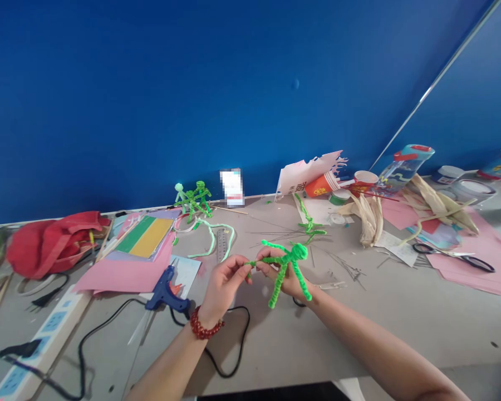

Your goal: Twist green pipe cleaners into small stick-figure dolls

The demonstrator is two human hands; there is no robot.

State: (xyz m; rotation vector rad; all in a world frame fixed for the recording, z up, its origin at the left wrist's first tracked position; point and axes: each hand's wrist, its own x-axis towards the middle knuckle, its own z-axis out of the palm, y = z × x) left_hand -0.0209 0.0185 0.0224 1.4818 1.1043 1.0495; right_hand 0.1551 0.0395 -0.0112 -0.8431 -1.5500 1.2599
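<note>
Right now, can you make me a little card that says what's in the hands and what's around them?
Left hand: pinching one arm of the green pipe-cleaner figure
Right hand: holding the figure's middle
Left wrist: red bead bracelet
Close by: blue glue gun with black cord, on the table
Farther off: small pipe-cleaner figures, red bag, scissors

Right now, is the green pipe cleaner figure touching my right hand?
Touching. The head view shows the green pipe cleaner figure lying plainly against the right hand, with its body across the fingers.
</note>
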